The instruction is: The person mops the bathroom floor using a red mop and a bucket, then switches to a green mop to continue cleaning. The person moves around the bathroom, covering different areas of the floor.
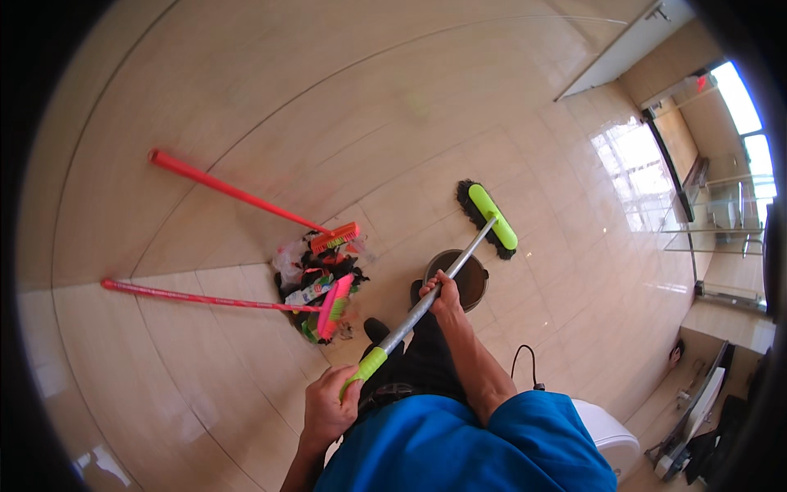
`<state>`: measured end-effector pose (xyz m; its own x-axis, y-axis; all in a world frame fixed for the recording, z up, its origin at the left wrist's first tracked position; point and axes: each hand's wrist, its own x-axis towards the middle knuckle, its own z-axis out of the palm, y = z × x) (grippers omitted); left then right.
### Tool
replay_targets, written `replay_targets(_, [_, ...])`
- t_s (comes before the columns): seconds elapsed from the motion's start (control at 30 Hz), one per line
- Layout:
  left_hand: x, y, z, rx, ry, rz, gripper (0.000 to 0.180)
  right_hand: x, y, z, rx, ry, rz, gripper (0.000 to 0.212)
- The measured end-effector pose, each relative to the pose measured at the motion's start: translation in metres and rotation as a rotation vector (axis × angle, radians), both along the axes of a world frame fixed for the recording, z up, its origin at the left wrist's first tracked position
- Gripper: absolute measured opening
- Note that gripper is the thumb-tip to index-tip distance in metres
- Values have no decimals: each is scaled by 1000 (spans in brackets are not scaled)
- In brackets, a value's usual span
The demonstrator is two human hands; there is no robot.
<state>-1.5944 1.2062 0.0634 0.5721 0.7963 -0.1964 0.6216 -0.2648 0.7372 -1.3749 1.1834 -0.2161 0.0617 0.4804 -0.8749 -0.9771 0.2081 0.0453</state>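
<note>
A push broom [493, 220] with a lime-green head, dark bristles and a grey metal handle reaches diagonally across the tiled floor. Its head is down at the far end, out in front of me. My left hand [330, 402] is closed round the green grip at the near end of the handle. Farther along, my right hand [443, 293] wraps the bare metal part. Directly under the handle, by my feet, stands a dark round bucket [475, 284], partly covered by my right hand and the handle.
Left of the bucket, mixed rubbish [307, 279] lies heaped by the wall. An orange-red brush [238, 194] and a pink-headed broom [213, 300] rest with their heads at the heap. A white rounded object [607, 435] stands behind me at right. Glass shelving [725, 217] lines the right side.
</note>
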Motion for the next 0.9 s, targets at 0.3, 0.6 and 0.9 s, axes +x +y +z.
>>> replay_targets(0.3, [8,13,6,-820,11,277,31,-1,8,9,-147,-11,83,18])
replay_targets(0.6, [0,34,-13,-755,-91,205,28,-37,23,56,-205,-84,106,14])
replay_targets(0.9, [-8,62,-30,-783,-118,113,29,-49,40,45,-181,-173,86,15])
